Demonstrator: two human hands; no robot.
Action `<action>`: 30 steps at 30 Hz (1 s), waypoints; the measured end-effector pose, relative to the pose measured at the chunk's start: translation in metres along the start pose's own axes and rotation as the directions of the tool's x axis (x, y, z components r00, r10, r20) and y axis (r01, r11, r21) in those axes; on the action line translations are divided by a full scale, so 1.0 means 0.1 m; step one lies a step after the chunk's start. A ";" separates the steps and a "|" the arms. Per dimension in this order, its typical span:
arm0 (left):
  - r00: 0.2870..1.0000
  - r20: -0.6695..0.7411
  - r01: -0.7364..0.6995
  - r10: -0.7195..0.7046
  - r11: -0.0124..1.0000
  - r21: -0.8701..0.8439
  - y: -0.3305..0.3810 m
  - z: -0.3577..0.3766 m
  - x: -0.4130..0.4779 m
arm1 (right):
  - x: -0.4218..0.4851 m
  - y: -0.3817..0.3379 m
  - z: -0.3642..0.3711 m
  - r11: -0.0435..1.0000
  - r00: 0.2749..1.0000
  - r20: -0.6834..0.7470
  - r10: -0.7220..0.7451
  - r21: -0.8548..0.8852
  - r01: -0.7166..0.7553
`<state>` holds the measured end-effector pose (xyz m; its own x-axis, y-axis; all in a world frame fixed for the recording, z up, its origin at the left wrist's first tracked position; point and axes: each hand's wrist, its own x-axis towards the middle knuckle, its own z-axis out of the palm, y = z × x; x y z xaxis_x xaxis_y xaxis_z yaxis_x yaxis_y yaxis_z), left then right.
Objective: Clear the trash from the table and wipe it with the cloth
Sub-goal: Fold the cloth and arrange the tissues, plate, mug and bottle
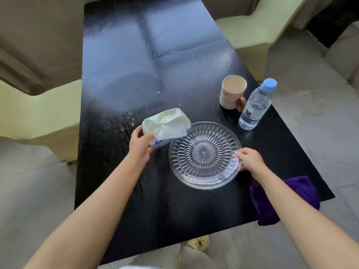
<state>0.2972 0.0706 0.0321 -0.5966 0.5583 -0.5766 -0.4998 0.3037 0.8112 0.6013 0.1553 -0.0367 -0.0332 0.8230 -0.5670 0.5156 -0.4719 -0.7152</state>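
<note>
A person leans over a black bench (136, 65), both bare arms reaching in from six o'clock. The left hand (140, 144) grips a soft pack of tissues (167, 121) by its near end, fingers and thumb curled round it, and holds it tilted at the ten o'clock edge of a clear cut-glass plate (194, 171); a white tissue sticks out of the pack's opening, and the pack overlaps the plate's rim. Whether the pack touches the plate cannot be told.

The right hand (250, 160) pinches the plate's rim at three o'clock, thumb on top and fingers curled under the edge. The plate sits near the middle of the bench's near half.

The purple cloth (305, 191) lies bunched at five o'clock from the plate, on the bench's near right corner – partly hidden by the right forearm and spilling over the edge. A few pale specks (159, 92) dot the bench at eleven o'clock from the plate, on a streaked, hazy patch of the surface.

At one o'clock stands a cream mug (232, 92) with a brown handle; just beside it, toward two o'clock, stands a clear water bottle (254, 105) with a blue cap – both upright and well apart from the plate. Pale green chairs (48, 117) flank the bench at nine and one o'clock.
</note>
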 end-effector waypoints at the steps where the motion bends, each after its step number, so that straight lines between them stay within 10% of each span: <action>1: 1.000 -0.020 -0.007 0.007 1.000 -0.023 0.05 -0.06 0.06 | 0.00 -0.04 0.05 0.999 1.000 0.016 -0.010 0.042 0.009; 30: 1.000 0.029 -0.008 0.007 1.000 0.008 0.68 -1.28 1.86 | 1.96 -2.60 2.31 0.864 0.992 -0.068 0.107 0.500 -0.059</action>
<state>0.0717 0.0964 -0.0322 -0.5820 0.5824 -0.5675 -0.4905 0.3053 0.8162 0.2628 0.3657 -0.0564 0.0802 0.7873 -0.6114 0.0195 -0.6145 -0.7887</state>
